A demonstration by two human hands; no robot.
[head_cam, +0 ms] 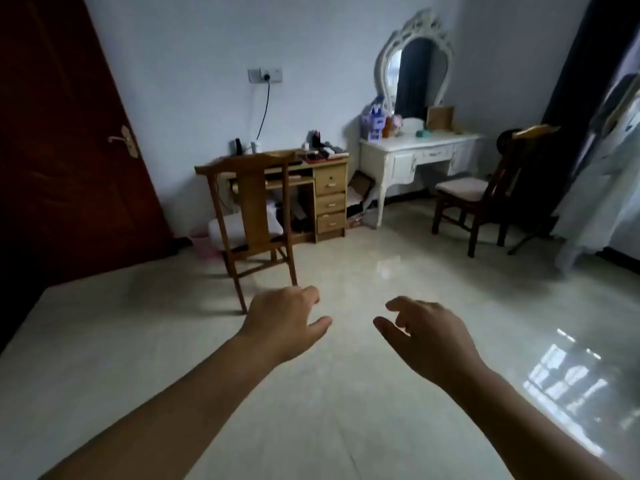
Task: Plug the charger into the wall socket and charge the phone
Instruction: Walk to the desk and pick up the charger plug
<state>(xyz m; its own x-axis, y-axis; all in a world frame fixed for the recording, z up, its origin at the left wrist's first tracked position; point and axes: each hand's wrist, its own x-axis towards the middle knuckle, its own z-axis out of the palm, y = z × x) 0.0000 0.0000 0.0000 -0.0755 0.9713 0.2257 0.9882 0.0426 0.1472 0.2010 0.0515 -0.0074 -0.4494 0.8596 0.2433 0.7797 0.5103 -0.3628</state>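
We take the wall socket [265,75] as our mark: it sits above the wooden tabletop [329,160], with a dark cable [265,109] already hanging from it toward the clutter below. We cannot pick out the phone there. Well short of it, our left hand [285,320] and right hand [427,336] reach forward, palms down, fingers loosely spread, holding nothing.

both hands are held out over the tiled floor [346,393], empty, fingers loosely curled: the left hand [284,323] and the right hand [429,337]. across the room a wall socket [265,75] is seen above a wooden counter [329,161], with a dark cable [266,109] hanging from it. a wooden chair [252,206] is placed before the counter.
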